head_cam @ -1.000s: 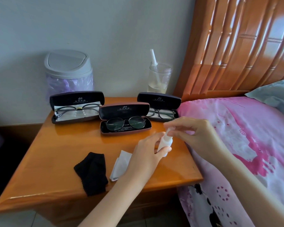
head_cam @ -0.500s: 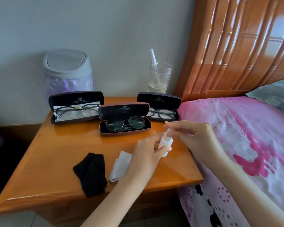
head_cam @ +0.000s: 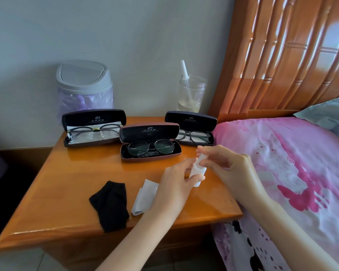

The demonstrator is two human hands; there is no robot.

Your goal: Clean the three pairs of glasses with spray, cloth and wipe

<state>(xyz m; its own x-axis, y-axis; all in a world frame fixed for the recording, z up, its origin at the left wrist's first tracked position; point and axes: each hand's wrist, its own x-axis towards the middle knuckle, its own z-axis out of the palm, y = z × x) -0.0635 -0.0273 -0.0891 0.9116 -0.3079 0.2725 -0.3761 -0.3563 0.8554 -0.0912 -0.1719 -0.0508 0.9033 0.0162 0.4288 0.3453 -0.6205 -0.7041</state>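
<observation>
Three open cases stand on the wooden nightstand (head_cam: 70, 180): the left glasses (head_cam: 94, 132), the middle round glasses (head_cam: 150, 147) and the right dark-framed glasses (head_cam: 193, 136). A small white spray bottle (head_cam: 197, 171) is held above the nightstand's right front. My left hand (head_cam: 176, 182) grips its body. My right hand (head_cam: 227, 169) pinches its cap at the top. A black cloth (head_cam: 111, 204) lies near the front edge, with a white wipe (head_cam: 145, 194) beside it, partly behind my left wrist.
A grey lidded bin (head_cam: 84, 85) with a purple liner stands behind the left case. A clear cup (head_cam: 191, 94) with a white straw is at the back right. A bed with pink bedding (head_cam: 282, 173) and a wooden headboard (head_cam: 282, 55) borders the right side.
My hands stay together on the spray bottle, barely shifting; my right fingers have closed more tightly around its cap. Everything on the nightstand is as before.
</observation>
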